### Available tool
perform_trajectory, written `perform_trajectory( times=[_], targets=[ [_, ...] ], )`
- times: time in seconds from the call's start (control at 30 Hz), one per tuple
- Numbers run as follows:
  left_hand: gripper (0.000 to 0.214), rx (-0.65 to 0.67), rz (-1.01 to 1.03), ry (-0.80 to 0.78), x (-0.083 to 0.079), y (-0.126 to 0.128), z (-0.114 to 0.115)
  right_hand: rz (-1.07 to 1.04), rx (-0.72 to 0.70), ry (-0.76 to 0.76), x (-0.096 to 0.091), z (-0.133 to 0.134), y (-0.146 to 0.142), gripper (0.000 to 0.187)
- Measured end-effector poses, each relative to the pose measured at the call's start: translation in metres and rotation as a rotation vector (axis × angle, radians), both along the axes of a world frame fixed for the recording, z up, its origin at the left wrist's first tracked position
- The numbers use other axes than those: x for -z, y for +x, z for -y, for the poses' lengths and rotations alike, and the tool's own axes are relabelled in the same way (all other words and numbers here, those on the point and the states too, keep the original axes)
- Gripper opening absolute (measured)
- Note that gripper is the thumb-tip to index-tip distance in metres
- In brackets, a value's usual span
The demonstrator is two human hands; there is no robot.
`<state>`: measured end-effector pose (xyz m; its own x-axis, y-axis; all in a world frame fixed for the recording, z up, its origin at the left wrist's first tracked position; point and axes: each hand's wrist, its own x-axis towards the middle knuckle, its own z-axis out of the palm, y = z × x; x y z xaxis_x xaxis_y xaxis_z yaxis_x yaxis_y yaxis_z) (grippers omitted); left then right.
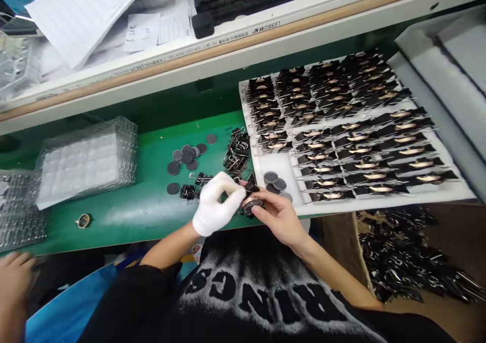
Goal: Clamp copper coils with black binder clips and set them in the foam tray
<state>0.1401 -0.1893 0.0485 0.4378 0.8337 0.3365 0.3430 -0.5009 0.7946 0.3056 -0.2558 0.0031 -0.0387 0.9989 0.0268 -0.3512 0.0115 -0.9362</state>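
My left hand [216, 203], in a white glove, pinches a black binder clip [250, 185] near the table's front edge. Bare, my right hand [283, 216] holds a round gold-rimmed piece [248, 202] together with a dark disc [257, 204] between thumb and fingers. The clip sits at the upper edge of the round piece; my fingers partly hide where they meet. More binder clips [237, 153] lie heaped just beyond my hands. Loose dark grey discs [187, 156] are scattered left of that heap, and several discs [280, 184] rest on the white foam tray's near corner.
The white foam tray [279, 163] carries rows of clipped round pieces [359, 138]. Stacked clear plastic trays [87, 155] stand left, near a single round piece [83, 221]. A box of binder clips [406, 252] is below right. A shelf edge [228, 39] crosses above. Another person's hand [15, 277] appears lower left.
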Motion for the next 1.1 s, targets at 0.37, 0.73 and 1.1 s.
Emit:
perform_trajectory(
  times=[0.37,0.73,1.1],
  targets=[
    [0.028,0.295,-0.637,-0.169,-0.018,-0.015,-0.017,0.347,-0.150,0.151,-0.008,0.008,0.040,0.012],
    [0.038,0.283,-0.589,-0.299,-0.010,-0.009,-0.008,0.355,-0.140,0.071,-0.015,0.009,0.065,0.021],
    [0.035,0.006,-0.738,-0.146,-0.035,-0.063,-0.069,0.320,-0.175,0.026,0.000,0.018,0.052,0.015]
  ],
)
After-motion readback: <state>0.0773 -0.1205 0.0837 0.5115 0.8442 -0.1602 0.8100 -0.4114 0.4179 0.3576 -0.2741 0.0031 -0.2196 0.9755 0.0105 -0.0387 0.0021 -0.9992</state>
